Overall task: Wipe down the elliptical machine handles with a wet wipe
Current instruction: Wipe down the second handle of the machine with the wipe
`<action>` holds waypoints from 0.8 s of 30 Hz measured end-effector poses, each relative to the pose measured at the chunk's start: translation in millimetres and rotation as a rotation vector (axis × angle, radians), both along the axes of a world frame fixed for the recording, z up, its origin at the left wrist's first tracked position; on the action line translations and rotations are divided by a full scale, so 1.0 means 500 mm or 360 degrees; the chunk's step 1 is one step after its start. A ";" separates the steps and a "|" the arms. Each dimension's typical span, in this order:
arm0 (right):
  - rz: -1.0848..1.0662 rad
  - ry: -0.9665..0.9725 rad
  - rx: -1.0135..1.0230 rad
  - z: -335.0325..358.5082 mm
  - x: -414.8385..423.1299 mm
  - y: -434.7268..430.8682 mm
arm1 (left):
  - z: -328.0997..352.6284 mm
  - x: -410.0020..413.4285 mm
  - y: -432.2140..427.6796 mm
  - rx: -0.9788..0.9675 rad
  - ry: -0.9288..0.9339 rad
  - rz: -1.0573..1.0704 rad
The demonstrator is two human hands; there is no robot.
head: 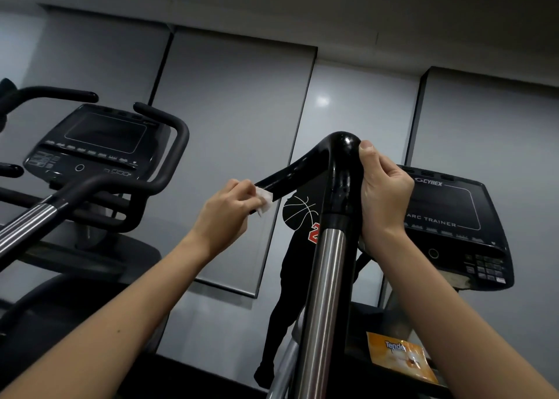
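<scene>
The left hand (225, 214) pinches a small white wet wipe (263, 198) between thumb and fingers and presses it against the far end of the black handle (305, 170), the branch that slopes down to the left from the bend. The wipe is folded and wraps partly over the handle's tip, with a loose corner hanging below it. The right hand (384, 191) is closed around the right side of the same handle just below its glossy rounded bend, thumb laid up along the black grip, fingers curled behind it. Below the black grip the handle continues as a brushed metal tube (325, 292) running down toward the near edge of the view.

To the right, behind the right hand, stands a console (450, 217) marked CYBEX and ARC TRAINER. Near its base lies an orange wipe packet (399, 356). To the left stands a second machine (99, 144) with its own dark console and curved black bars. Grey wall panels (230, 111) fill the far side, and a dark reflection of a person shows between the 2 arms.
</scene>
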State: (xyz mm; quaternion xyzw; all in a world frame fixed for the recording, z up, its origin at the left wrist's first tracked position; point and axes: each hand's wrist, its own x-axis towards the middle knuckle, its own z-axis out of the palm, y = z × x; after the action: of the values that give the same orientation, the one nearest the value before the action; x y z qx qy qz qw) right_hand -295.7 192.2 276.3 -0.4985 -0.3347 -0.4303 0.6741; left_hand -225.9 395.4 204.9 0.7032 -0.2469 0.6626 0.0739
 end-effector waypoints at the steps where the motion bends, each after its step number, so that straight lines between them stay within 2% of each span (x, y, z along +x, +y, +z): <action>1: 0.0011 -0.0010 -0.0002 -0.001 -0.002 0.000 | 0.007 0.001 0.000 -0.0052 0.0021 -0.0047; 6: 0.0045 -0.0031 -0.0023 -0.001 -0.001 -0.003 | 0.026 0.009 0.012 -0.0160 0.0111 -0.0372; 12: 0.0064 -0.0023 -0.0044 -0.002 -0.009 0.001 | 0.036 0.026 0.014 -0.0539 0.0172 -0.0606; 14: 0.0081 -0.0013 -0.0035 -0.002 -0.008 0.000 | 0.035 0.023 0.011 -0.0772 0.0245 -0.0733; 16: 0.0102 -0.0009 -0.0020 -0.002 -0.008 0.000 | 0.031 0.026 0.015 -0.1050 0.0417 -0.0835; 19: 0.0135 -0.0003 0.0006 -0.002 -0.006 0.001 | 0.023 0.033 0.025 -0.1308 0.0778 -0.1128; 24: 0.0133 -0.0007 -0.0011 -0.002 -0.009 0.004 | 0.006 0.044 0.032 -0.1429 0.1280 -0.1464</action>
State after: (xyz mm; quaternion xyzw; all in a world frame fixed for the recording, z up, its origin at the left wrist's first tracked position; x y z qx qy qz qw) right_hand -300.3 194.1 275.2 -0.4854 -0.3582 -0.4016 0.6891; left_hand -204.1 411.3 208.0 0.6192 -0.1757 0.2943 0.7064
